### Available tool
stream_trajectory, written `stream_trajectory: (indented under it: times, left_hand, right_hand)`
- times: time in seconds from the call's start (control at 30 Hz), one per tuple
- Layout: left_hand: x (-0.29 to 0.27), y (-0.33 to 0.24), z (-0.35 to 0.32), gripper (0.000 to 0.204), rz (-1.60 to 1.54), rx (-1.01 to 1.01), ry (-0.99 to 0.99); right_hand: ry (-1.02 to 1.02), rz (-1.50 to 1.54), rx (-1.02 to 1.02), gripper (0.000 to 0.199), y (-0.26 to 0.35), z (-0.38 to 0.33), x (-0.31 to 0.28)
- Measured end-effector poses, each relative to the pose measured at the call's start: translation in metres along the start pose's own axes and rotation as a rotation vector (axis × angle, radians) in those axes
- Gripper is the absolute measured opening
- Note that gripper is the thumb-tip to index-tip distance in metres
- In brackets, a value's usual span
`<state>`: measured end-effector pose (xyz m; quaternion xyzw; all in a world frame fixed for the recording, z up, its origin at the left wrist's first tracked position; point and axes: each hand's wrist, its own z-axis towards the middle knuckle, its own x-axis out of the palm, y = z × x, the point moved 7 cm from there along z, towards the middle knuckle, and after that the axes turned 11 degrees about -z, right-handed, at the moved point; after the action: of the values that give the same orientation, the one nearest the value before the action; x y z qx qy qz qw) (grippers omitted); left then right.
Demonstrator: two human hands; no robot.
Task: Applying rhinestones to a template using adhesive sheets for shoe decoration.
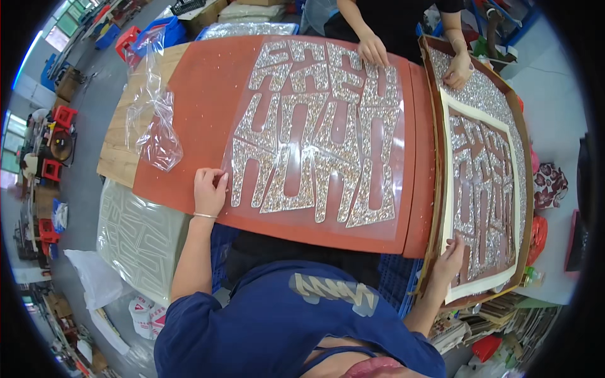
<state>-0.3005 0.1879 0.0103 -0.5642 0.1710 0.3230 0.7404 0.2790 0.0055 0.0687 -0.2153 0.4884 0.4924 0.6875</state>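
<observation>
On the red-brown table top (183, 126) lies a clear plastic sheet (394, 230) carrying several glittery, speckled cut shapes (290, 183). My left hand (211, 191) has its thumb and fingers closed at the near left edge of this sheet. On the right, a cream-bordered stencil (513, 189) rests over glitter material in a shallow brown-edged tray (435, 164). My right hand (449, 257) is bent around the stencil's left border, near its lower corner. Across the table, a co-worker's hand (373, 50) touches the sheet's far edge, and the other hand (459, 70) is over the tray's loose glitter (485, 94).
Crumpled clear film (161, 135) lies on the table's left, partly over a wooden board (126, 126). Below it stands a stack of clear sheets with similar shapes (135, 233). Blue crates (397, 283) sit beneath the table. Red stools (65, 116) stand far left.
</observation>
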Motion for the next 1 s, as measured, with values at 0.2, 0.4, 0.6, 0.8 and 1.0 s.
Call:
stream_trajectory:
  times: [0.2,0.4,0.6,0.8,1.0]
  left_hand:
    - [-0.01,0.006,-0.003,0.011,-0.041,0.058,-0.07]
    - [-0.017,0.013,0.005,0.02,-0.134,0.002,-0.13]
    - [-0.015,0.012,-0.001,0.022,-0.107,-0.026,-0.114]
    - [-0.002,-0.003,0.005,0.022,-0.103,0.014,-0.079]
    - [-0.011,0.002,0.007,0.018,-0.099,-0.064,-0.072]
  right_hand:
    - [0.523,0.063,0.037,0.021,-0.042,-0.013,0.042]
    - [0.359,0.032,-0.029,0.018,-0.028,-0.001,0.038]
    - [0.315,0.048,-0.052,0.011,-0.036,-0.005,0.044]
    - [0.284,0.049,0.016,0.011,-0.054,-0.018,0.038]
    - [0.427,0.095,0.018,0.012,-0.029,-0.001,0.048]
